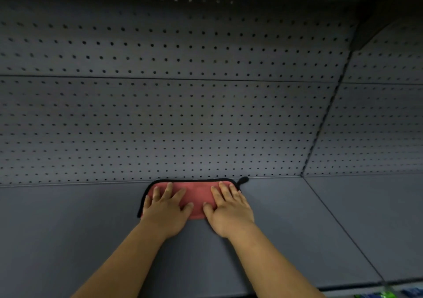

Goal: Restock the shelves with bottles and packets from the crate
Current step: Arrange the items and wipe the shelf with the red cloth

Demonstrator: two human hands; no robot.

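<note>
Both my hands, left hand [165, 206] and right hand [229, 208], press flat with fingers spread on the red cloth [194, 194], side by side. Cloth lies on the shelf [68, 229] against the pegboard [160, 114]. I judge wiping before restocking; next, fetch stock. No bottles, packets or crate visible.

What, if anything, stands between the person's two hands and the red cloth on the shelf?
Nothing visible does. The left hand and right hand both lie flat on the red cloth, fingers straight, pressing it onto the grey shelf just in front of the perforated back panel.
</note>
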